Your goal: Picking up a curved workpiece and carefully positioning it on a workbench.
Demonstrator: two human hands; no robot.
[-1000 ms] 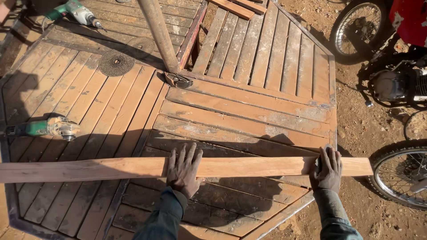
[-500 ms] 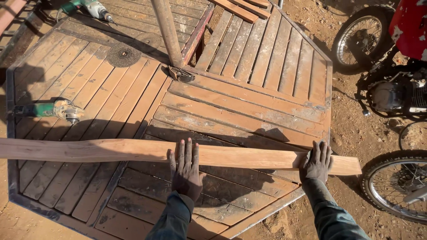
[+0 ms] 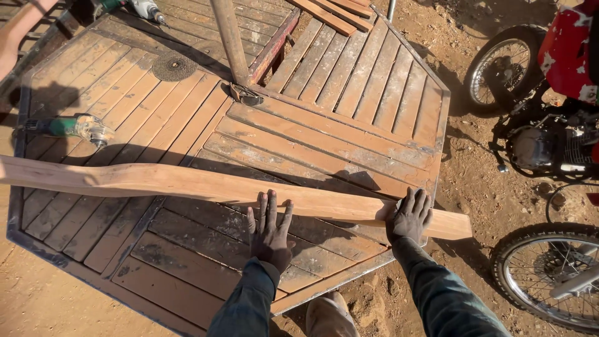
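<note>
Bare, sunlit dirt surrounds a many-sided wooden platform (image 3: 349, 125) of slats in a metal frame, lying flat on the ground. At its left edge lies a green angle grinder (image 3: 72, 128), with a loose round disc (image 3: 174, 65) farther up. A long wooden plank (image 3: 187, 183) lies across the platform, slanting down toward the right, its right end overhanging the frame. The left hand (image 3: 269, 231) presses flat on the plank's near edge, fingers spread; the right hand (image 3: 409, 215) rests on the plank near its right end, fingers together and curled over it. Motorcycles (image 3: 549, 143) stand at the right. The overhanging end could tip or slide off if the hands' pressure eases. The plank's left end is cut off by the picture edge, and shadow hides detail under it.
</note>
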